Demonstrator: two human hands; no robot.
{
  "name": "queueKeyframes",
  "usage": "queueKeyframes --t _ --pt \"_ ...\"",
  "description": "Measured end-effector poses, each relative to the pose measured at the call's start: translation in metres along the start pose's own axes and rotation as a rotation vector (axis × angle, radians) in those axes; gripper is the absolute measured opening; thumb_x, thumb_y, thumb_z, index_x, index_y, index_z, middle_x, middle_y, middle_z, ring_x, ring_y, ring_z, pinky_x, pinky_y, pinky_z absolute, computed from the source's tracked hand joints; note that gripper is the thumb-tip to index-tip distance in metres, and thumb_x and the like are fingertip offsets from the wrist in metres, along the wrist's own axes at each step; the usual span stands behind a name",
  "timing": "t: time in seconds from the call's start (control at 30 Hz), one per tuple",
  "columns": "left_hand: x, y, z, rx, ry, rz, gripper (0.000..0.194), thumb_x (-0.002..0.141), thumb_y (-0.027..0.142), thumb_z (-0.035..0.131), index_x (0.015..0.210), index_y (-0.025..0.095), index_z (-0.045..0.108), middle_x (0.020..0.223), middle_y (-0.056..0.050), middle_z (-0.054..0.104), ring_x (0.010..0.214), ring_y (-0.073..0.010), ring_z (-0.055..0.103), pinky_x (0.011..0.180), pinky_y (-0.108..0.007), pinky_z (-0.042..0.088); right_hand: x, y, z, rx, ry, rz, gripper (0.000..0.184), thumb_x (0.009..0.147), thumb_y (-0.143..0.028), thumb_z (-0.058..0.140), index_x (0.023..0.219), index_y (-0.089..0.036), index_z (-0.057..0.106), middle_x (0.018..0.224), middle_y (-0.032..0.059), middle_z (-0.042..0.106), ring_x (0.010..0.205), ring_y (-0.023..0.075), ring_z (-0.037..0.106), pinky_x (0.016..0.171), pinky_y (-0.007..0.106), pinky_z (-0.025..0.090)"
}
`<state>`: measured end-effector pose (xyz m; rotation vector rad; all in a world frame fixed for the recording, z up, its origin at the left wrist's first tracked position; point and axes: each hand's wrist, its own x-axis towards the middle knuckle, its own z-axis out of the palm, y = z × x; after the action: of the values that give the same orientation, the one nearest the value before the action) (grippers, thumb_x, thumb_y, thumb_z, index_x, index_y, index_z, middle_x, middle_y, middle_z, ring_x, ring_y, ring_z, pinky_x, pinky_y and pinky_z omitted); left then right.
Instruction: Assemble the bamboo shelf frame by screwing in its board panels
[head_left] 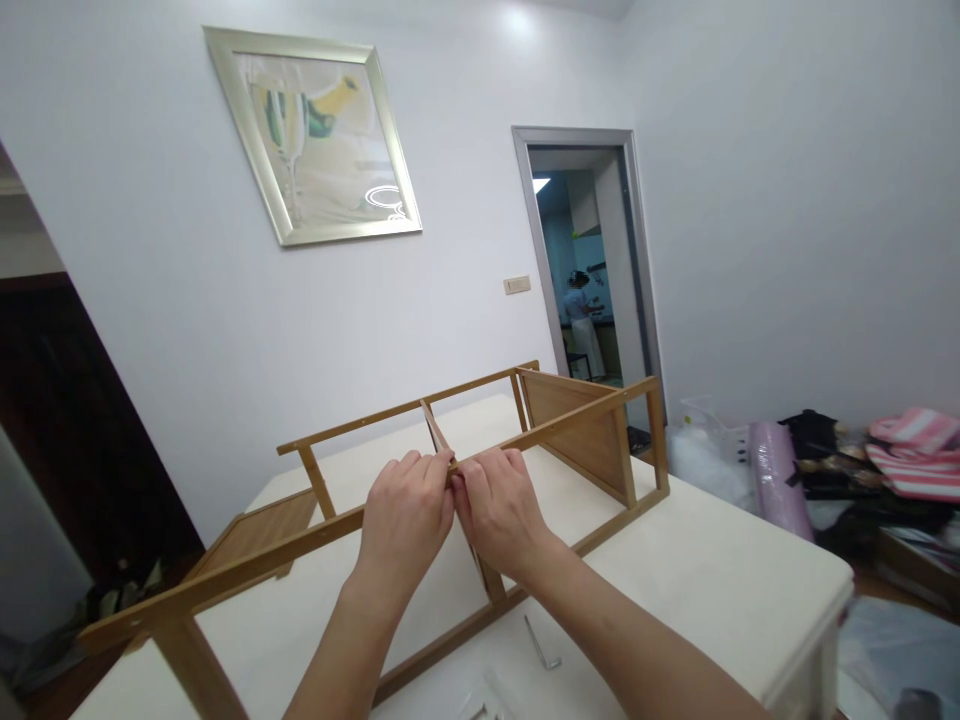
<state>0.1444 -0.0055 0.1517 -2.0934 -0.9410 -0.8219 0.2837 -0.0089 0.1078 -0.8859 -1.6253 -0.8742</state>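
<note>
A wooden shelf rack lies on its side on a white table. My left hand is closed around its upper near rail, at the joint with the middle shelf board. Right beside it, my right hand grips the same rail, the thumbs almost touching. The fingers partly hide the joint. Below my right forearm an L-shaped hex key lies on the tabletop. A clear plastic bag with small metal parts, probably screws, sits at the bottom edge of the view.
The white table ends at a rounded corner on the right. Beyond it are a pink roll, striped cloth and piled items on the floor. A person stands past the doorway. A framed picture hangs on the wall.
</note>
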Motion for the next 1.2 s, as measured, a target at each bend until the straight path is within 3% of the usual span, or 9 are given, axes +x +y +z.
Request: queueKeyframes --t 0.27,0.47,0.53,0.63,0.73,1.2 --pt "-0.001 0.0 0.002 0.001 0.025 0.01 0.026 0.081 0.005 0.052 0.099 0.017 0.066 0.076 -0.003 0.069 0.072 -0.0218 0.06 0.065 -0.035 0.04 0.004 -0.001 -0.001 -0.128 -0.08 -0.007 0.02 0.093 -0.01 0.043 0.076 -0.02 0.05 0.071 0.0025 0.051 0.068 0.0187 0.038 0.064 0.035 0.023" --pt "-0.001 0.0 0.0 0.023 0.038 0.021 0.037 0.071 -0.001 0.05 0.1 0.016 0.065 0.072 -0.003 0.065 0.072 -0.0221 0.059 0.065 -0.034 0.041 -0.002 0.003 0.0 -0.076 0.01 0.007 0.03 0.1 -0.027 0.045 0.07 -0.021 0.045 0.067 0.0004 0.049 0.066 0.0173 0.04 0.064 0.034 0.025" --pt "-0.001 0.0 0.0 0.011 0.027 0.022 0.034 0.072 -0.001 0.05 0.098 0.016 0.065 0.072 -0.003 0.064 0.072 -0.0221 0.059 0.066 -0.033 0.041 -0.003 0.002 0.0 -0.025 0.031 0.034 0.026 0.1 -0.028 0.044 0.075 -0.02 0.048 0.069 0.0008 0.052 0.067 0.017 0.042 0.065 0.034 0.027" --pt "-0.001 -0.001 -0.001 -0.01 0.008 0.02 0.026 0.077 0.003 0.051 0.096 0.017 0.063 0.073 -0.003 0.065 0.072 -0.0222 0.058 0.066 -0.033 0.04 -0.003 0.002 -0.001 0.029 0.054 0.035 0.013 0.097 -0.023 0.045 0.094 -0.015 0.055 0.076 0.003 0.057 0.07 0.0178 0.046 0.066 0.034 0.028" --pt "-0.001 0.0 -0.001 -0.01 0.001 0.02 0.018 0.083 0.009 0.053 0.095 0.018 0.063 0.074 -0.003 0.065 0.071 -0.0227 0.058 0.065 -0.034 0.039 -0.004 0.002 -0.001 0.017 0.035 -0.009 0.016 0.095 -0.015 0.043 0.105 -0.014 0.056 0.078 0.0036 0.058 0.071 0.0181 0.046 0.065 0.034 0.028" --pt "-0.001 0.0 -0.001 -0.015 -0.001 0.01 0.018 0.083 0.008 0.055 0.093 0.019 0.063 0.074 -0.003 0.066 0.071 -0.0229 0.057 0.064 -0.035 0.037 0.001 -0.009 -0.002 -0.142 -0.108 -0.038 0.02 0.091 -0.009 0.035 0.094 -0.014 0.054 0.077 0.0054 0.05 0.067 0.0197 0.038 0.063 0.035 0.026"
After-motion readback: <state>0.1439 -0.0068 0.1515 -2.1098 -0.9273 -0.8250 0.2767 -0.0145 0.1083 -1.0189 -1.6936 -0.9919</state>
